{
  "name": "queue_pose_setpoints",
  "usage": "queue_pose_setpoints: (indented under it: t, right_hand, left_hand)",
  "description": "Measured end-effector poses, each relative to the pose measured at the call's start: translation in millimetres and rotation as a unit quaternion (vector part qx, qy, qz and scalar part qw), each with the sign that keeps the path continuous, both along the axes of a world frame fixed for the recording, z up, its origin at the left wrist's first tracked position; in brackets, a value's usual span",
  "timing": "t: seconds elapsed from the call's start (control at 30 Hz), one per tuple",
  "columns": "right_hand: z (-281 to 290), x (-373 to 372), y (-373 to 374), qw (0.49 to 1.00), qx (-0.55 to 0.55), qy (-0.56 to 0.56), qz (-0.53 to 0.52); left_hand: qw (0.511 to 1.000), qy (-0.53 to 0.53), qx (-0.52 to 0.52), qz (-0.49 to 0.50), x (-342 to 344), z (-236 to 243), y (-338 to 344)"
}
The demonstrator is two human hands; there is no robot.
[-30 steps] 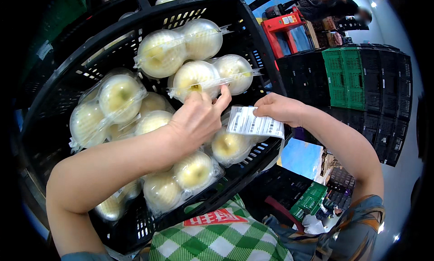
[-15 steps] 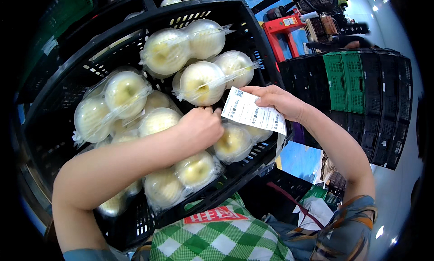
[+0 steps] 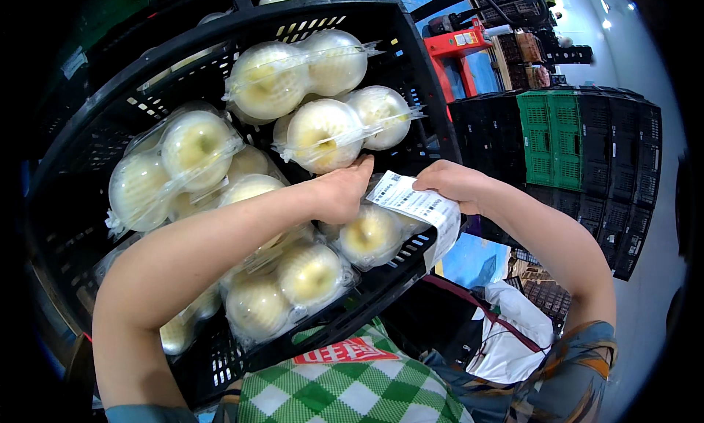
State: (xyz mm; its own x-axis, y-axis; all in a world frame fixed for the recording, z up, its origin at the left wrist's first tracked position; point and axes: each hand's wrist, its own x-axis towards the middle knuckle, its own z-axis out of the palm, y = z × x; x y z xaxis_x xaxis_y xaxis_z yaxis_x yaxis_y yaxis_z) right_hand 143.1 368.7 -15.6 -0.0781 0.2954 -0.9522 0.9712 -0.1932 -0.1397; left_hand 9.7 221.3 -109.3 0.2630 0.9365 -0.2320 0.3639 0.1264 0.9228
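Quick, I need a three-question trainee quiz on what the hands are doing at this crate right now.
1. True or false: the right hand holds a white label.
2. The left hand reaches into: A) green crate B) black crate C) a bag
3. The packs hold pale round ____.

Key: 1 true; 2 B; 3 fruit

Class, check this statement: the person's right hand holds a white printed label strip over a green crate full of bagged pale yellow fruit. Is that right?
Not quite: the crate holding the bagged pale yellow fruit is black, not green; the green crates stand in a stack farther off to the right. The head view shows this. The rest holds: the right hand holds the white printed label strip over that crate.
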Motion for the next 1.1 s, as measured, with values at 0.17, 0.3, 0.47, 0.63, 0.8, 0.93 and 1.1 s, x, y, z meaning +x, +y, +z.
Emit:
queue_pose_setpoints:
  t: [0.17,0.3,0.47,0.63,0.8,0.93,1.1]
  right_hand:
    - [-14.2,-18.3,-1.3,0.999,-0.001,-0.036,0.010]
    - [-20.1,-28.8,-3.4,0.998,0.001,-0.062,-0.006]
    - [-30.3,-30.7,-2.9,0.996,0.026,-0.078,0.033]
    - [-51.8,-27.1,0.8,0.989,0.055,-0.097,0.093]
    - [-49.7,-31.4,-3.0,0.986,0.058,-0.108,0.115]
    - [-48.7,-31.9,-4.6,0.988,0.043,-0.106,0.102]
    - [-36.6,-38.0,-10.5,0.988,0.029,-0.108,0.104]
  left_hand:
    - [0.999,-0.054,0.004,-0.001,-1.7,-10.6,-0.2]
    - [0.999,-0.049,0.010,-0.002,0.6,-10.9,1.6]
    - [0.993,-0.073,-0.079,-0.038,-0.5,4.4,9.0]
    - [0.999,-0.042,-0.012,-0.018,13.3,-12.8,5.6]
    - [0.997,-0.035,-0.043,-0.045,19.3,-16.4,5.6]
    - [0.995,-0.041,-0.067,-0.054,20.2,-17.7,7.8]
    - [0.988,-0.090,-0.104,-0.075,17.6,-16.7,8.1]
